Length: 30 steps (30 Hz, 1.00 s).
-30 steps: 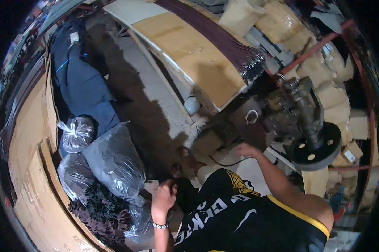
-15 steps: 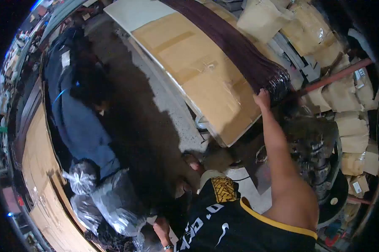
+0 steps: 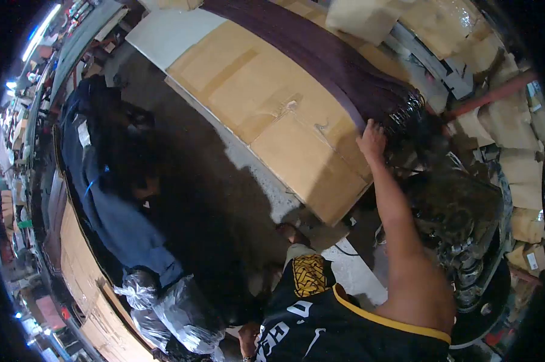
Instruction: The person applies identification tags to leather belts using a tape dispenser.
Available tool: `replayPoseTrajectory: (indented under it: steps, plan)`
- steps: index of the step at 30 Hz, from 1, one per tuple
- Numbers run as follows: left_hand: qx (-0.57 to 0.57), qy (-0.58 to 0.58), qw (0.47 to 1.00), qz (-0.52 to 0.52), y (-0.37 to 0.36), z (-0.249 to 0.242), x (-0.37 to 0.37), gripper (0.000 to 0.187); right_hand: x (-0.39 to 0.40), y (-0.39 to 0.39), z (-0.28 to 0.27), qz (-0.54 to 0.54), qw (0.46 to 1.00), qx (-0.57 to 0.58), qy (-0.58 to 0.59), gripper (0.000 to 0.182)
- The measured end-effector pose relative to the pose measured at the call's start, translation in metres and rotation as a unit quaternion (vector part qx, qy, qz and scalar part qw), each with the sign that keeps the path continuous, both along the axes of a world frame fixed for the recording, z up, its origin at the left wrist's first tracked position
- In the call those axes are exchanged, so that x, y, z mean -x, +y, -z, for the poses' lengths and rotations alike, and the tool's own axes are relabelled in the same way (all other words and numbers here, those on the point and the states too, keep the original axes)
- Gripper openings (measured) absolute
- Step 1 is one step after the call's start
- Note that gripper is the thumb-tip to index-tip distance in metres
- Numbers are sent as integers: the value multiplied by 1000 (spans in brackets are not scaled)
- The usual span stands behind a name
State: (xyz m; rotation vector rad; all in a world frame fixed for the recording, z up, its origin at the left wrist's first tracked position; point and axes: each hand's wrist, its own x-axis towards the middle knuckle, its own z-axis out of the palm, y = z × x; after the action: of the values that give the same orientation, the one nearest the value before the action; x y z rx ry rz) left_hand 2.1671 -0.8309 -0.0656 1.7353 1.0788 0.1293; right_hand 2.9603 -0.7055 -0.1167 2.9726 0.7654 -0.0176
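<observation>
Clear plastic bags (image 3: 176, 314) bulging with dark stuff on the floor, right hand (image 3: 372, 140) fingers spread on the dark fibre bundle (image 3: 339, 66) lying along the cardboard-topped table (image 3: 272, 108), left hand (image 3: 248, 341) low, fingers unclear, crowded workshop

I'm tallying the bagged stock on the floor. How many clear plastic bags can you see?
2, both at the lower left: a small knotted bag beside the blue cloth, and a larger bag next to it, towards the person. More may be hidden below the picture's edge.
</observation>
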Motion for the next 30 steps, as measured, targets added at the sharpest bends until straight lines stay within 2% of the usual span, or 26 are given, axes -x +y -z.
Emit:
replayPoseTrajectory:
  steps: [1,2,4,6,9,11,12,13,15,19,24,27,30]
  plan:
    - [110,84,985,-102,6,2,-9,21,6,1,-1,-3,1000,-6,6,70]
    - [217,167,941,-201,11,5,-20,18,8,0,0,-5,1000,-12,12,69]
    - [328,202,866,-318,24,8,-30,17,-9,-2,27,-8,999,-6,-39,66]
    - [300,171,893,-289,42,-14,-41,19,-19,-3,49,-20,992,8,-124,58]
    - [129,139,977,-102,71,-72,-83,22,10,9,30,-28,994,65,-85,53]
    - [43,138,989,-20,81,-92,-105,24,47,5,53,-52,989,43,-135,55]
    - [76,147,985,-38,81,-89,-103,25,63,2,62,-65,985,33,-159,56]
    - [146,108,974,-135,74,-77,-91,26,75,-2,57,-76,985,26,-154,58]
    - [178,123,959,-181,68,-51,-70,26,94,-6,42,-99,985,9,-139,61]
    - [163,201,954,-153,58,-15,-38,26,82,-4,49,-73,988,-47,-124,62]
    - [147,236,950,-142,50,0,-24,27,58,-5,46,-76,988,-123,-59,63]
    - [143,246,949,-136,46,4,-19,27,53,-7,55,-102,983,-118,-102,67]
    - [143,257,947,-131,42,9,-18,27,46,-7,54,-86,989,-119,4,69]
